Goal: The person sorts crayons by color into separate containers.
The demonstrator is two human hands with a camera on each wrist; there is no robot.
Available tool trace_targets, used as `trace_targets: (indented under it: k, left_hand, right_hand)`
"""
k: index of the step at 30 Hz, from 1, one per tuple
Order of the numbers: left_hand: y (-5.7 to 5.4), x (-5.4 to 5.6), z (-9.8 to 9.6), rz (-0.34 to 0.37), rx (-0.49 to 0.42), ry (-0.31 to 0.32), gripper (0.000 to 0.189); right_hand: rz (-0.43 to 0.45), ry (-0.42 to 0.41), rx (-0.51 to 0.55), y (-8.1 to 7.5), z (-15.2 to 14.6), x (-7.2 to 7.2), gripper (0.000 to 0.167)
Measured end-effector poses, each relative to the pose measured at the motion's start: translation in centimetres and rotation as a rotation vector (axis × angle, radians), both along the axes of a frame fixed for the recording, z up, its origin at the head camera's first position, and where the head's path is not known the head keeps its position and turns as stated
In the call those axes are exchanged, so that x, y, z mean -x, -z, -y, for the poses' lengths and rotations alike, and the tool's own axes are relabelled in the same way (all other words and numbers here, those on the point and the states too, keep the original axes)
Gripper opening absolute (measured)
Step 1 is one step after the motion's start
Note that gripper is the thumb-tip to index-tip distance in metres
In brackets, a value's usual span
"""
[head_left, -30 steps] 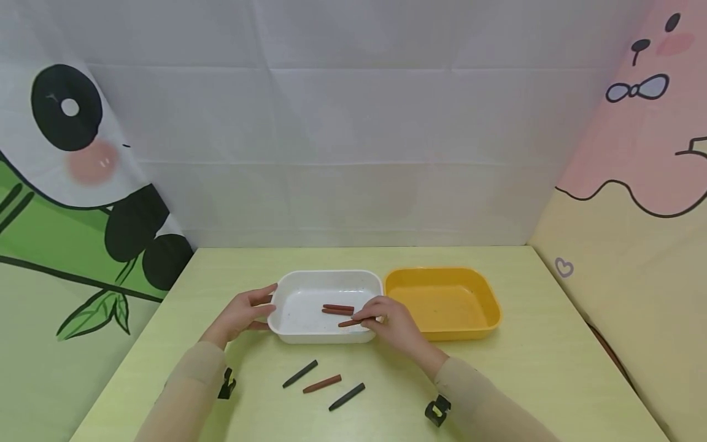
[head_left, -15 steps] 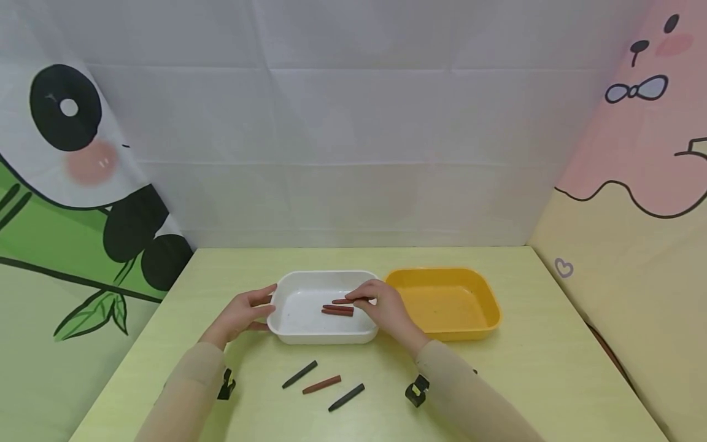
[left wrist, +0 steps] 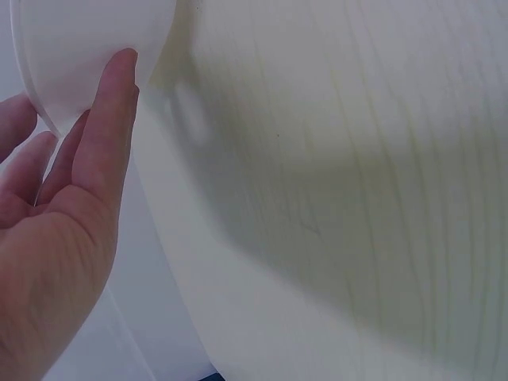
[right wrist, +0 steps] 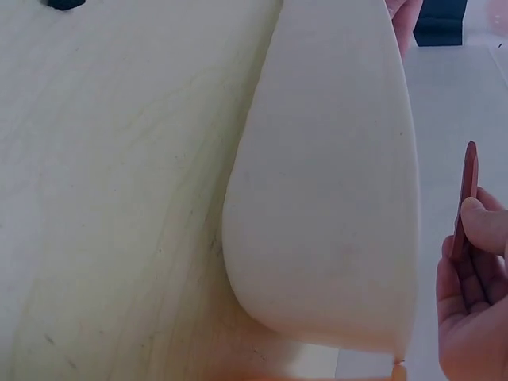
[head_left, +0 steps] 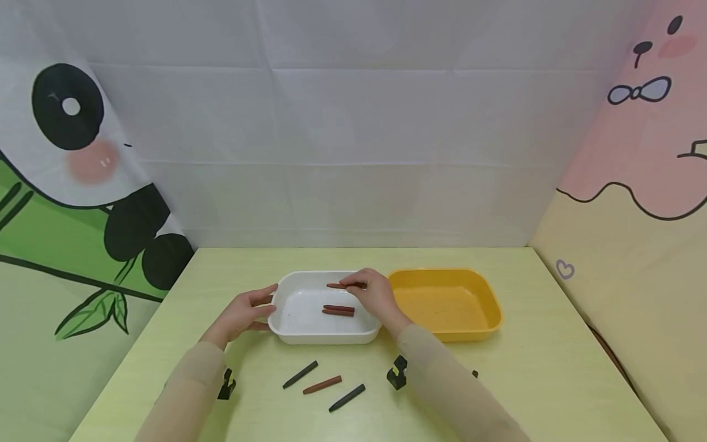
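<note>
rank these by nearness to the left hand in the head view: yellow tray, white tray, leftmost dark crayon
1. White tray: touching the left hand, just right of it.
2. Leftmost dark crayon: on the table, in front of the white tray.
3. Yellow tray: on the right, beyond the white tray.

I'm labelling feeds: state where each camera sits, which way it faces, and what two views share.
Head: head-worn, facing forward and down at the white tray; left hand, right hand and sleeves show.
Left wrist: wrist-worn, facing the tray's outer wall; left hand touches it.
Right wrist: wrist-worn, facing the tray's wall; right hand pinches a reddish crayon, left hand at top edge.
Head and right wrist share that crayon.
</note>
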State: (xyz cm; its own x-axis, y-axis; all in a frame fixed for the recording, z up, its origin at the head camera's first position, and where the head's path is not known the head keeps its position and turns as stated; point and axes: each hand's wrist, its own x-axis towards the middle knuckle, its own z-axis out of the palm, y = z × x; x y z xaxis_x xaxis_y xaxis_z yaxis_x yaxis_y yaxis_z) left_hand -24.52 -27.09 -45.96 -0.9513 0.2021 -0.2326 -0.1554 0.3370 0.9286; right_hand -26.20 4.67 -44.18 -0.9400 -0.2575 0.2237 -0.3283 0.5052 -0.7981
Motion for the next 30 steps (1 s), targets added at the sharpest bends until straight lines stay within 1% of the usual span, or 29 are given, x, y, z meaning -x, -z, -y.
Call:
trace_targets:
  k: [3, 9, 14, 19, 26, 30]
  left_hand:
    - [-0.1, 0.0, 0.0, 0.001, -0.002, 0.002, 0.061]
    - [-0.2, -0.1, 0.0, 0.003, 0.004, 0.003, 0.061]
    - [-0.2, -0.1, 0.1, 0.000, 0.007, 0.004, 0.061]
    - [-0.2, -0.2, 0.1, -0.005, 0.009, 0.008, 0.060]
    - [-0.3, -0.2, 0.0, -0.002, 0.012, 0.002, 0.061]
    - [-0.3, -0.2, -0.1, 0.007, 0.008, -0.001, 0.061]
  right_hand:
    - [0.042, 0.038, 0.000, 0.0, 0.3, 0.5, 0.016]
    - [0.067, 0.084, -0.007, 0.2, 1.0, 1.4, 0.016]
    - [0.093, 0.109, -0.023, 0.6, 1.6, 1.8, 0.016]
    - [0.136, 0.145, -0.003, 0.8, 1.8, 1.9, 0.016]
    - [0.127, 0.151, -0.013, 1.1, 2.0, 2.0, 0.017]
    - [0.135, 0.145, 0.005, 1.3, 2.0, 2.0, 0.020]
